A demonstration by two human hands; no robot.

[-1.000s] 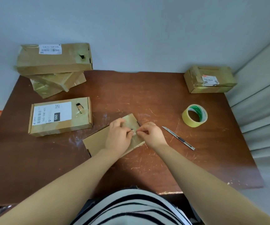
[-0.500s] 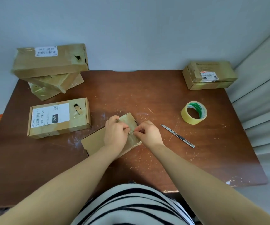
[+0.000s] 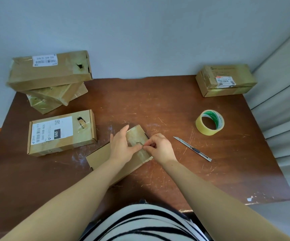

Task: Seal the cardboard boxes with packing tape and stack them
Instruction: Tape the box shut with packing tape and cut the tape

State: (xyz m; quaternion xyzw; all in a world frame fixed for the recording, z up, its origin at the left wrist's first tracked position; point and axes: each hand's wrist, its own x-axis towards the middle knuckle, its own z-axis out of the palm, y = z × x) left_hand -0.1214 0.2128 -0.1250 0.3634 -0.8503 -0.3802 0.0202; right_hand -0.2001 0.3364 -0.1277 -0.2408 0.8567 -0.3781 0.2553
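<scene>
Wearing a striped top [image 3: 140,223], visible nearest the camera on the near side of the flat box [image 3: 100,157], the person is reaching both forearms forward over the brown table [image 3: 158,105]. The flat box is lying at an angle on the table, and both hands are meeting on its far right end, close together and nearly touching.

The left hand [image 3: 121,146] is pressing down on the box top with fingers straight and the thumb stretched towards the other hand. The right hand [image 3: 159,148] is curling its fingers and pinching thumb against forefinger at the box's glossy top face; what is sitting between the fingertips is too small to tell.

A utility knife [image 3: 192,148] is lying just right of the flat box, apart from it. A labelled box [image 3: 60,133] is resting to the left of the flat box, slightly farther back. A tape roll [image 3: 210,122] is standing on its edge beyond the knife, farther right of the flat box. A stack of boxes [image 3: 50,79] is sitting well behind and left of the flat box, its top box askew over those beneath. A single taped box [image 3: 226,80] is sitting well behind and right of the flat box, against the wall
</scene>
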